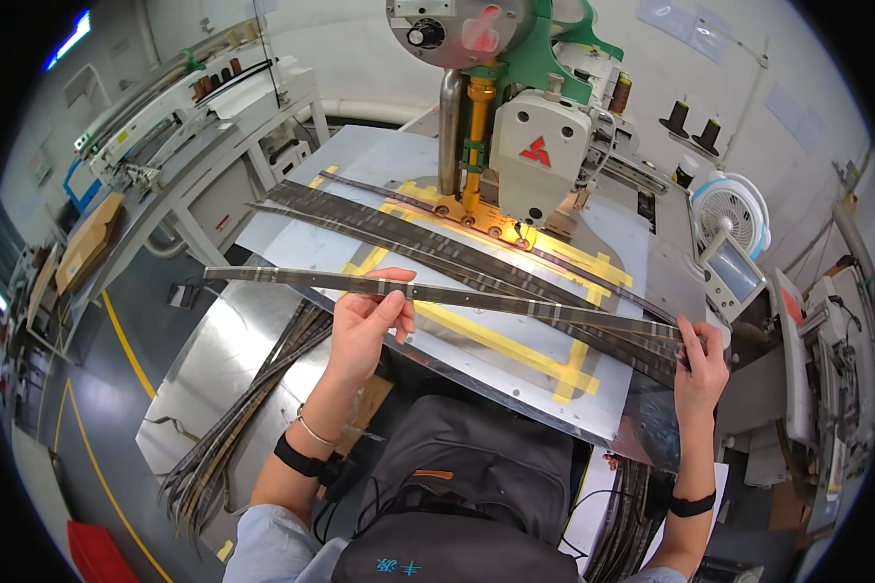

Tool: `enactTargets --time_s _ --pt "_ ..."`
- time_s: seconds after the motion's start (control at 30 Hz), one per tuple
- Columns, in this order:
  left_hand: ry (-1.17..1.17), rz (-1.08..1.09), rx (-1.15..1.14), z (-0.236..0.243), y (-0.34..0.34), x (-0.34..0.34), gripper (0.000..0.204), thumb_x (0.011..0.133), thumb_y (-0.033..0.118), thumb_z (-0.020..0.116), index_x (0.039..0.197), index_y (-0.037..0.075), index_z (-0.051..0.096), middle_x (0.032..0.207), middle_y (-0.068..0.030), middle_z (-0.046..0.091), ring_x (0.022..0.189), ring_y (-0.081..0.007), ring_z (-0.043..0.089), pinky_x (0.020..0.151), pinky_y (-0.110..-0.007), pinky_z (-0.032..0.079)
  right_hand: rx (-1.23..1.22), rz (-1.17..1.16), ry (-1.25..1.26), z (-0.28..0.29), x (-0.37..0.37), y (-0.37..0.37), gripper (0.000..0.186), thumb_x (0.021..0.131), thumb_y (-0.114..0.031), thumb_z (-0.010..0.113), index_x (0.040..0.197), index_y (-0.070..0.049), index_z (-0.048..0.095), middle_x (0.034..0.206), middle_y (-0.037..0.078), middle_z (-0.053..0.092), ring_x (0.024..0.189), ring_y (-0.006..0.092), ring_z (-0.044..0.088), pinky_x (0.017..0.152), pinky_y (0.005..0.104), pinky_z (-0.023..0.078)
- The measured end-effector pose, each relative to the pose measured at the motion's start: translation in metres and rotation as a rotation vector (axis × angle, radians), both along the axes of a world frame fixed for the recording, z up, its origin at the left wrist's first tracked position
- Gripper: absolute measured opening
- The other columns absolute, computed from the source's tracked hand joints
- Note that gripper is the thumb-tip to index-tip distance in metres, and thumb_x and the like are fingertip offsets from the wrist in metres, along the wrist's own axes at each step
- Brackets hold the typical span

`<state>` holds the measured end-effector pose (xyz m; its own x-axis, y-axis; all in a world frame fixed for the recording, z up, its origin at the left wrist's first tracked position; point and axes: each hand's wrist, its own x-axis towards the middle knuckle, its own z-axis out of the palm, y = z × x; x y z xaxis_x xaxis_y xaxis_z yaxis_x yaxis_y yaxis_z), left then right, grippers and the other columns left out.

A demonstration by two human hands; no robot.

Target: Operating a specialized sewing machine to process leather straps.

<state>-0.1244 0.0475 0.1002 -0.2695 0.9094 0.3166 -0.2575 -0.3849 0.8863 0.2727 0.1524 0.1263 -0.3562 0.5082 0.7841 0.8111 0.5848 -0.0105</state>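
Head view. A long, narrow, dark grey strip with pale cross-bands (457, 293) is held flat above the silvery metal work plate (292, 243), running from about 9 o'clock at its free left end to about 4 o'clock at its right end.

Left hand (365, 325): pinching the strip near its mid-length. Thumb lies on top of the strip, the fingers (391, 277) curl over its far edge; the strip passes between thumb and fingers. The left part of the strip juts out unsupported past this hand.

Right hand (705, 358): closed on the right end of the strip, fingertips on top, the end pressed among further dark strips (437, 243) that lie fanned across the plate.

Yellow tape lines (515, 345) mark a rectangle on the plate, beneath the held strip.

At 12 o'clock from the hands stands a grey and green industrial sewing machine (535, 146), its head over the far ends of the fanned strips.

A bundle of similar dark strips (243, 418) hangs off the plate at 7 o'clock from the left hand. A small white fan (734, 209) stands at 1 o'clock from the right hand.
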Motion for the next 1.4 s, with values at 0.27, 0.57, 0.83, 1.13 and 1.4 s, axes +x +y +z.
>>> enactTargets --time_s 0.27,0.57,0.83,1.13,1.4 --pt "-0.005 0.234 0.129 0.019 -0.020 -0.026 0.039 0.103 0.030 0.038 0.103 -0.005 0.054 0.102 -0.0180 0.064 0.054 -0.0138 0.059 0.043 -0.021 0.046 -0.234 0.305 -0.015 0.013 -0.023 -0.017 0.043 0.065 0.009 0.067 0.105 -0.006 0.068 0.087 0.010 0.059 0.064 0.0229 0.061 0.056 0.0319 0.050" --pt "0.155 1.237 0.314 0.091 -0.214 -0.223 0.033 0.103 0.022 0.037 0.108 -0.006 0.054 0.088 -0.0194 0.066 0.044 -0.0072 0.046 0.037 -0.018 0.035 -0.655 0.318 -0.002 -0.002 -0.046 0.019 0.030 0.078 -0.006 0.071 0.107 -0.001 0.063 0.103 0.016 0.061 0.083 0.0330 0.064 0.071 0.0359 0.052" --pt "0.952 2.011 0.561 0.203 -0.353 -0.160 0.030 0.102 0.019 0.036 0.103 -0.007 0.052 0.093 -0.0200 0.068 0.052 -0.0145 0.059 0.046 -0.020 0.047 -0.773 0.272 -0.159 -0.045 -0.015 0.061 0.045 0.079 -0.009 0.070 0.122 -0.002 0.058 0.130 0.017 0.052 0.109 0.0374 0.057 0.091 0.0387 0.046" --pt "2.168 1.904 -0.219 0.132 -0.328 -0.196 0.034 0.079 -0.006 0.057 0.107 0.011 0.063 0.099 -0.0070 0.067 0.086 -0.0245 0.064 0.070 -0.034 0.053 -0.799 0.214 -0.193 -0.043 -0.021 0.063 0.038 0.083 -0.005 0.065 0.121 -0.003 0.059 0.127 0.015 0.054 0.109 0.0366 0.057 0.091 0.0386 0.046" --pt "2.005 1.070 -0.874 -0.087 -0.290 -0.251 0.028 0.084 0.006 0.051 0.111 0.010 0.058 0.091 -0.0083 0.061 0.087 -0.0264 0.062 0.066 -0.038 0.053 -0.801 0.227 -0.188 -0.041 -0.020 0.059 0.038 0.083 -0.003 0.064 0.121 -0.002 0.059 0.128 0.015 0.054 0.111 0.0366 0.056 0.092 0.0390 0.045"
